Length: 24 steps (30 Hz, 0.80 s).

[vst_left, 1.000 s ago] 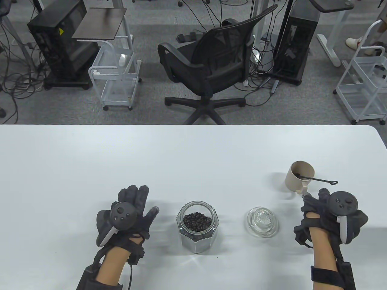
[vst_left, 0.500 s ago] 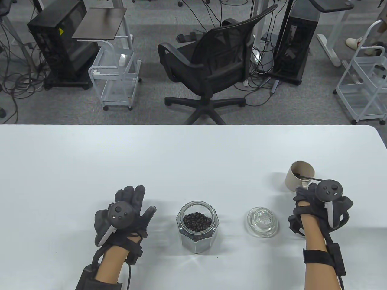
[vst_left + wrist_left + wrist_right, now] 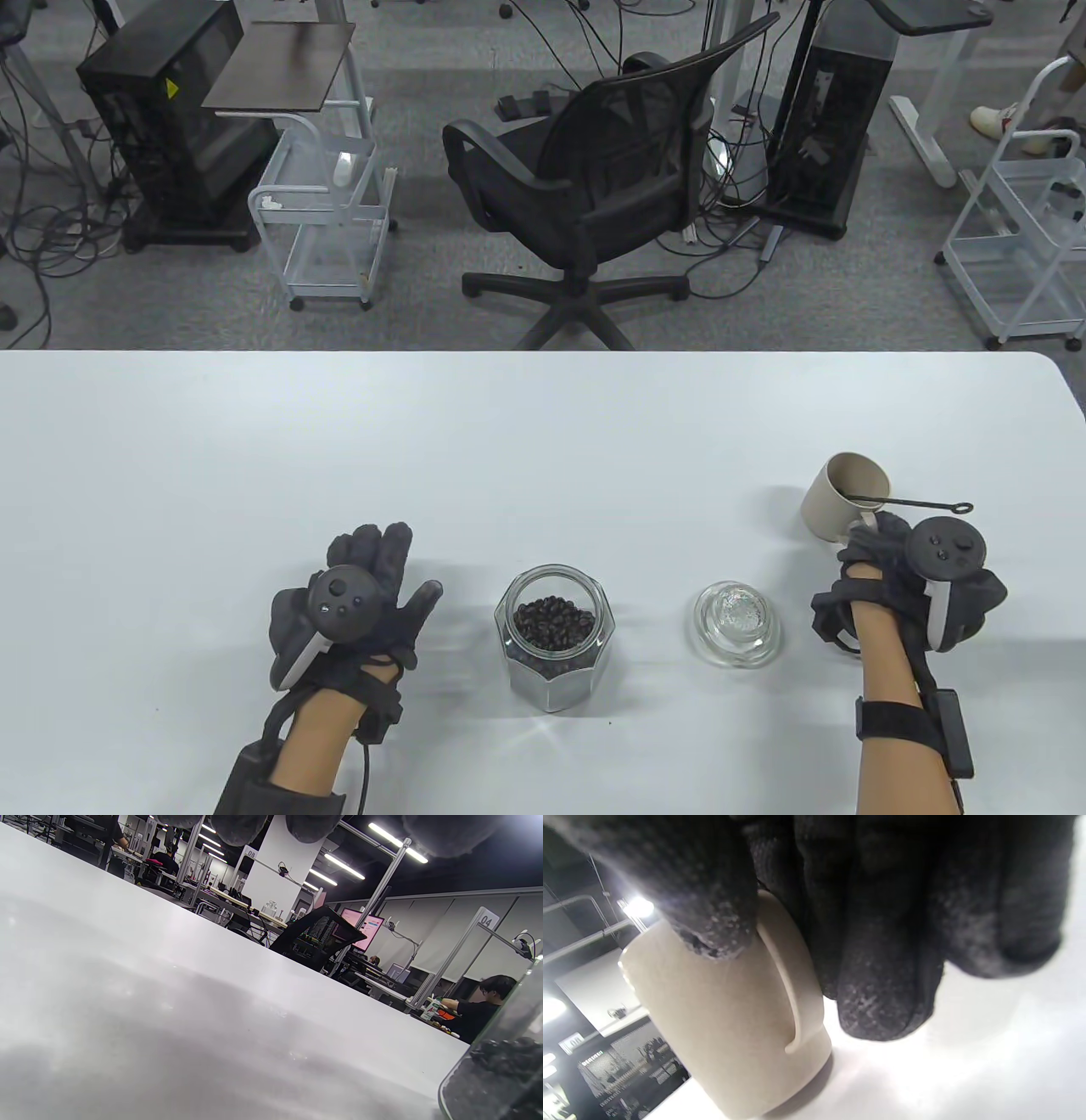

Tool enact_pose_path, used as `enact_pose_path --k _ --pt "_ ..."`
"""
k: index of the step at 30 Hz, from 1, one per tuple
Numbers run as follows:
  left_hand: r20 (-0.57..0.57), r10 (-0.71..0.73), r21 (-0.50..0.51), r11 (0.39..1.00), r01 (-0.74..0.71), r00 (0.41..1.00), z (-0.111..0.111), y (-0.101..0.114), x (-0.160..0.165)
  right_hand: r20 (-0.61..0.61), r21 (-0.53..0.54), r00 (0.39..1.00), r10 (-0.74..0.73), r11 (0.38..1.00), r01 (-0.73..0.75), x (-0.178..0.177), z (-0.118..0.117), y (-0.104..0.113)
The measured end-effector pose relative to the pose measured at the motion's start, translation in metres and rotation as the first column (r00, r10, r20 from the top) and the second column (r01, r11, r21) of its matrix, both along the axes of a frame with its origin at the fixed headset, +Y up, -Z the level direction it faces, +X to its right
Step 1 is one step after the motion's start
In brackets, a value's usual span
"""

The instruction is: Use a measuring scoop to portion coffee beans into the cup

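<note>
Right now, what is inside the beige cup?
The beige cup holds the bowl end of a thin black measuring scoop, its handle sticking out over the rim. The cup's bottom is hidden.

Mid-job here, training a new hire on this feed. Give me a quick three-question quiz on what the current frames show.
1. True or false: the jar of coffee beans has its lid on.
2. Multiple choice: where is the measuring scoop? A) in the jar B) in the cup, handle sticking out over the rim C) flat on the table
3. Which hand grips the cup's handle, and what is the other hand doing?

Key
1. False: the jar is open; the glass lid sits on the table to its right.
2. B
3. The right hand grips it; the left hand lies flat on the table.
</note>
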State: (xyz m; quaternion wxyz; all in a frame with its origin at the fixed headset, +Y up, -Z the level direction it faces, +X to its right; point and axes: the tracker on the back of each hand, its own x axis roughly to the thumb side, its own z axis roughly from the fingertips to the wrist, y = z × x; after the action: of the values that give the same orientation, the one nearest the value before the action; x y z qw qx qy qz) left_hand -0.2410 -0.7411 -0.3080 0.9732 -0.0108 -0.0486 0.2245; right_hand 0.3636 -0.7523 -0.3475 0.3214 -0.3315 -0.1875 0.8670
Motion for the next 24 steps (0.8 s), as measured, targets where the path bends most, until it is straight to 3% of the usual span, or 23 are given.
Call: enact_pose_path --k 6,13,19,24 --pt "0.000 0.005 0.007 1.000 -0.005 1.000 0.000 0.001 -0.001 -0.069 0.077 0.997 0.034 0.997 -0.028 -0.015 0.001 0.017" --pt "0.000 0.001 0.008 1.000 -0.001 1.000 0.001 0.001 -0.001 -0.256 0.152 0.967 0.019 0.988 0.020 -0.066 -0.002 0.040" --pt "0.000 0.008 0.010 1.000 -0.008 1.000 0.000 0.003 -0.003 -0.457 0.119 0.890 0.002 0.991 0.059 -0.136 -0.014 0.048" --pt "0.001 0.008 0.013 1.000 -0.008 1.000 0.000 0.003 -0.003 -0.575 0.090 0.818 0.007 0.994 0.054 -0.185 -0.020 0.041"
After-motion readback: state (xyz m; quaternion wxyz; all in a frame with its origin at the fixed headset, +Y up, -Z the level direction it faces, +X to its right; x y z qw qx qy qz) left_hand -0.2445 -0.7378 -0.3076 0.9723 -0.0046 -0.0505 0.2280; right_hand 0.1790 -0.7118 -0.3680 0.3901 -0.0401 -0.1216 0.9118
